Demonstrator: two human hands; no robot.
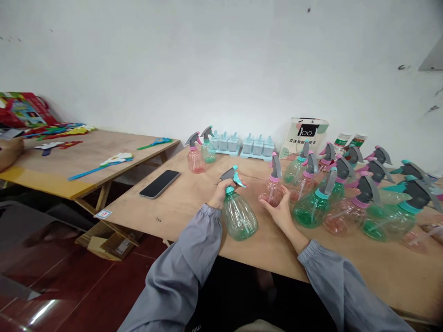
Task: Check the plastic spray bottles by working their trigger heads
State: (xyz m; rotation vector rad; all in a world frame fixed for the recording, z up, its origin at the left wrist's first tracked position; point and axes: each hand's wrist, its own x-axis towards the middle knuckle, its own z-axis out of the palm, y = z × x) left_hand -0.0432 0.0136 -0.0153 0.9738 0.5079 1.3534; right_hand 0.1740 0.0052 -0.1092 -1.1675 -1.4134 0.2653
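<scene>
My left hand (218, 195) is wrapped round the neck of a green spray bottle (240, 216) with a grey and turquoise head, tilted above the front part of the wooden table. To its right, my right hand (281, 210) grips the lower body of a pink spray bottle (271, 191), which is upright with a grey and pink head. Several green and pink spray bottles (313, 210) stand close together just right of my right hand. Behind my left hand, a pink bottle (196, 160) and a green bottle (208, 151) stand side by side.
A black phone (159, 184) lies on the table (138, 216) at the left. Pale blue popsicle moulds (258, 147) and a printed box (304, 136) stand near the wall. On another table (93, 145) are colourful flower-shaped items (117, 159); a person's hand (10, 154) shows at its far left.
</scene>
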